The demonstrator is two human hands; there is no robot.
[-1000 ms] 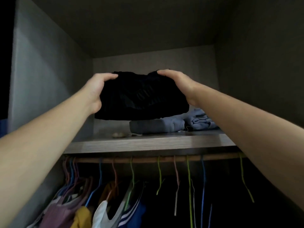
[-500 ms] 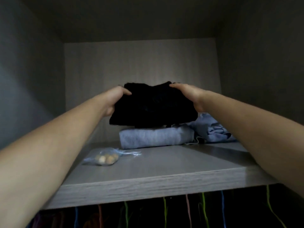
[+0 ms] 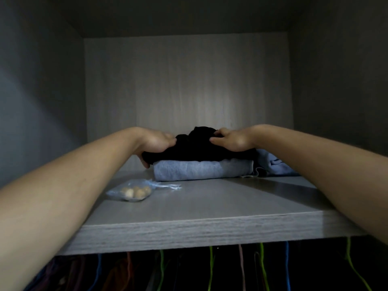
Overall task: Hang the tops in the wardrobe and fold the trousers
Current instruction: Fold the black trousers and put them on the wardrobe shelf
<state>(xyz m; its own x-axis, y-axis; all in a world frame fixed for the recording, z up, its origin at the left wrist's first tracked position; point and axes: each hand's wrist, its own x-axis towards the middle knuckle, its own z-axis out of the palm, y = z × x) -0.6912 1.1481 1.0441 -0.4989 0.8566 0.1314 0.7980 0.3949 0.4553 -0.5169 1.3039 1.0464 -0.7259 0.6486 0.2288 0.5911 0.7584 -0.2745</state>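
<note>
Folded black trousers [image 3: 195, 148] lie on top of a folded grey garment [image 3: 201, 170] at the back of the wardrobe's upper shelf [image 3: 189, 229]. My left hand [image 3: 155, 143] grips the left end of the black bundle, thumb on top and fingers curled under its edge. My right hand [image 3: 231, 141] holds the right end, fingers over the top and thumb at the front. Both arms reach across the shelf.
A crumpled blue garment [image 3: 275, 164] lies to the right of the stack. A clear plastic bag of small round balls [image 3: 134, 191] sits on the shelf, front left of the stack. Below the shelf, coloured hangers [image 3: 211, 267] hang from the rail.
My hands have carried the black trousers down and further back, from above the shelf onto the grey folded garment. The view has risen to shelf level.
</note>
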